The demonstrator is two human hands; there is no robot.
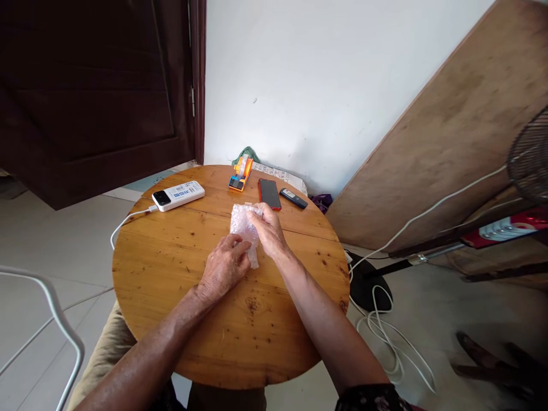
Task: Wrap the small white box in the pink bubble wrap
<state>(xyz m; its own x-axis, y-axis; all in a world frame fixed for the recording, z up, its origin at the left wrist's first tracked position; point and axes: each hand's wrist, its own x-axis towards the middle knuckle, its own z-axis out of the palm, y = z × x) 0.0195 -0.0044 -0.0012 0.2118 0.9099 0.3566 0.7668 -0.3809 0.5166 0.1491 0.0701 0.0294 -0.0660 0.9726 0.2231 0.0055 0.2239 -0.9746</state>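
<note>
A small bundle of clear bubble wrap (240, 220) is between my two hands, over the middle of the round wooden table (274, 337). My right hand (269, 231) grips its right edge, with the thumb lying across the wrap. On the lower left, my left hand (226, 264) has its curled fingers closed on the wrap. A loose flap hangs down between the hands. Whatever may lie inside the wrap is hidden. Beyond my hands lies a smartphone (269, 194) with a red edge, and next to it a dark keypad phone (293, 198).
An orange tape dispenser (242, 173) stands at the table's far edge. At the left lies a white device (178, 196) with a white cable (132, 216) plugged in. A white wall and a dark door (94, 85) are behind. A fan (531, 154) stands right.
</note>
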